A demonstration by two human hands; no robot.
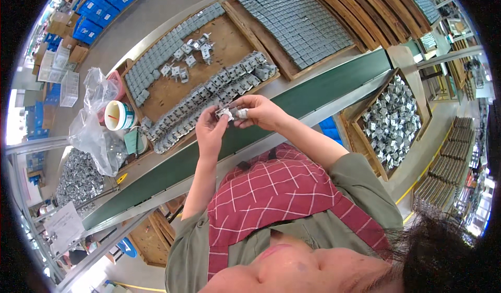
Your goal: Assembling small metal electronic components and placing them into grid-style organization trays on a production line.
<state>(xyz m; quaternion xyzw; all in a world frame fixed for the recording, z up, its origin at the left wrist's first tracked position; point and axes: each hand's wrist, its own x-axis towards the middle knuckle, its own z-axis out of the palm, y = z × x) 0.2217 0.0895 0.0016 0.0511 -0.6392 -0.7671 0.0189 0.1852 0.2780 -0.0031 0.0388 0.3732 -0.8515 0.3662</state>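
A small silvery metal part sits between the fingertips of both hands, above the green conveyor belt. My left hand pinches it from the left. From the right, the bent fingers of my right hand close on it, and a white covering shows on one finger. The fingers hide much of the part. Just beyond the hands stands a wooden tray, with rows of similar metal parts along its near edge. A loose group of them lies mid-tray, and flat grey pieces line its far side.
A full tray of grey pieces lies farther right, beside stacked wooden trays. On the right is a wooden box of metal parts. A white bucket, a plastic bag and a pile of small pieces stand left.
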